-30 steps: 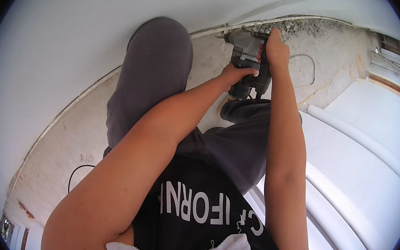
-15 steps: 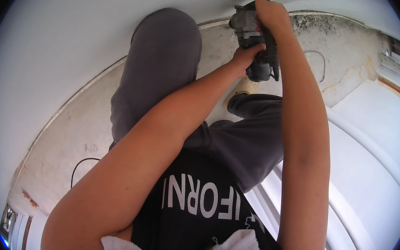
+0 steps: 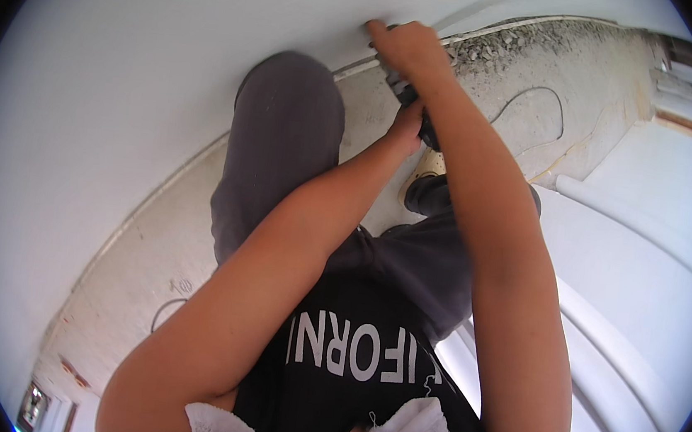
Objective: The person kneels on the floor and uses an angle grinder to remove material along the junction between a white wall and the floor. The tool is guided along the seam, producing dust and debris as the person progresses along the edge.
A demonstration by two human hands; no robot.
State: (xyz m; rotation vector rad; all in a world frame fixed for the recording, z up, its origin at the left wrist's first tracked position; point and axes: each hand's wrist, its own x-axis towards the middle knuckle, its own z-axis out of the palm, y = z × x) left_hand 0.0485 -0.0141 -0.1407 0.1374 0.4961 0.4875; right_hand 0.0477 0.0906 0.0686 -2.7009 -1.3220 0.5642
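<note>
Two hands, left hand (image 3: pixel 407 129) and right hand (image 3: pixel 408 47), one dark power tool (image 3: pixel 414 99), one shoe (image 3: pixel 423 172).

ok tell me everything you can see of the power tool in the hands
Little of the power tool shows: a dark grey and black body, hard casing by its look, mostly hidden by both hands. The right hand wraps over its top, fingers close to the white wall. The left hand grips it from below. It is held up where wall meets the dusty floor. Its working end is hidden.
</note>
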